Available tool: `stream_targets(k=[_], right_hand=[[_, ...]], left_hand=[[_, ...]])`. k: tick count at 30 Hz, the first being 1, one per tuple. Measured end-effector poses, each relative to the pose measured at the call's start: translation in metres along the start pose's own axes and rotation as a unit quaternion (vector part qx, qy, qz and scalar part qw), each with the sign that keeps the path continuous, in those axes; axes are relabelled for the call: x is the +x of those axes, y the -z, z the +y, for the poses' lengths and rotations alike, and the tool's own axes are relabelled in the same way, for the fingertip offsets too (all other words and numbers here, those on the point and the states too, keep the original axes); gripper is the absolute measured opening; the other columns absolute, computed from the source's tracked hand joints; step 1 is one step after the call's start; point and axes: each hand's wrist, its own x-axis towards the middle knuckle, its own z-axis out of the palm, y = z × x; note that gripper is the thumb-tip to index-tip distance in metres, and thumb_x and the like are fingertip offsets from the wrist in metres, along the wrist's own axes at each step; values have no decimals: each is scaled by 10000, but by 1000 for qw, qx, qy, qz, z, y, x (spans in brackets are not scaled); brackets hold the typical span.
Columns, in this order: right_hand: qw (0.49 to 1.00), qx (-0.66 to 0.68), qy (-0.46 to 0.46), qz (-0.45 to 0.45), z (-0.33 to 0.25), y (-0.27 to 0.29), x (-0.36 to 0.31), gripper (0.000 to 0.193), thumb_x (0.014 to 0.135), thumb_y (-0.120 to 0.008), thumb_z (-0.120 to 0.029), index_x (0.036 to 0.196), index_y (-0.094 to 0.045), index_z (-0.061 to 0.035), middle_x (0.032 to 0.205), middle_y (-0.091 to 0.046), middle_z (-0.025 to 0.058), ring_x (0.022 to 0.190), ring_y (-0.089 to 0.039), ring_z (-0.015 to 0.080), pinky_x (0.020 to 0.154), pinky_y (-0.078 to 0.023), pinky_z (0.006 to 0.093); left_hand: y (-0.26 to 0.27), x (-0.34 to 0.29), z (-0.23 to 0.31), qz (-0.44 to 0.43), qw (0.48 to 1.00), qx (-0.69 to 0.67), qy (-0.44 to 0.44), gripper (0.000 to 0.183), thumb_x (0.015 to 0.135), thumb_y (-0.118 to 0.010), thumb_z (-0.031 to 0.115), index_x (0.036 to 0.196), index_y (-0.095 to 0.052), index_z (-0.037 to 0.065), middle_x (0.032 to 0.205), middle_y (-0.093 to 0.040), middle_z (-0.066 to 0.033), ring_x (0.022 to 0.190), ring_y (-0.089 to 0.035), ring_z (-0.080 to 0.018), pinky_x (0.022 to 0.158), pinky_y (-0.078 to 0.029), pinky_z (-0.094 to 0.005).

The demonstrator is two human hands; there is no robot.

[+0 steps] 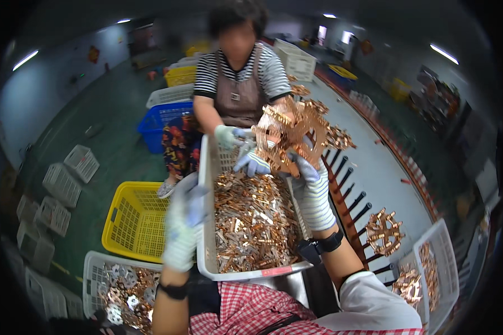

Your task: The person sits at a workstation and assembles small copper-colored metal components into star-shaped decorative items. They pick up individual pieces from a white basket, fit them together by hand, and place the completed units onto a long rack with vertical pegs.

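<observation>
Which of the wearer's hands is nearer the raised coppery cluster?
Right. The right hand grips the coppery cluster; the left hand is apart, near the white bin's left rim.

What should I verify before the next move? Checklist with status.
1. Right hand gripping the copper-coloured metalwork: ok, holding it near its lower edge.
2. Left hand free: cannot tell; it is blurred, by the left side of the white crate.
3. Co-worker's hands well clear of the metalwork: not ok, both are close to it.
4. White crate upright: ok, with small metal pieces inside.
5. Number of layers in the metalwork: cannot tell, they overlap.
</observation>
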Motion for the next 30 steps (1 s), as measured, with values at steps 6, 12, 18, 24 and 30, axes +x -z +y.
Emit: stream_targets(k=[6,12,18,24,30], right_hand=[[992,-112,9,-49,40,11,-3,500,823,-689,-85,1281,-506,-5,1150,-618,108,1065,-603,199,940,-493,344],[929,-352,89,-75,63,42,2,492,814,-707,-94,1248,-498,7,1120,-614,96,1001,-610,177,891,-499,307],[866,-456,147,-139,58,46,-5,470,812,-688,-51,1232,-482,-11,1121,-613,86,998,-610,164,848,-522,295],[981,-154,-102,-53,68,56,-12,477,805,-649,28,1244,-470,-27,1127,-607,66,1014,-608,173,868,-520,291],[881,-434,10,-187,67,46,-16,426,788,-627,93,1177,-510,-36,1081,-601,66,963,-617,187,870,-539,319]], left_hand=[[-84,73,-62,-59,977,-122,165,508,945,-497,452,1247,-480,45,821,-586,-33,573,-542,-79,444,-473,-223],[-103,68,-100,-113,976,-173,66,358,924,-537,153,1254,-469,33,972,-542,-33,752,-539,-84,660,-500,-244],[-101,58,-102,-102,947,-299,58,500,862,-567,-12,1323,-373,6,1139,-506,-60,924,-544,-128,883,-471,-251],[-89,67,-108,67,959,-233,147,413,924,-532,451,975,-598,46,769,-595,-11,547,-497,-52,466,-463,-205],[-74,66,-102,0,957,-224,186,362,917,-559,422,911,-627,66,682,-564,46,542,-456,-54,486,-373,-214]])
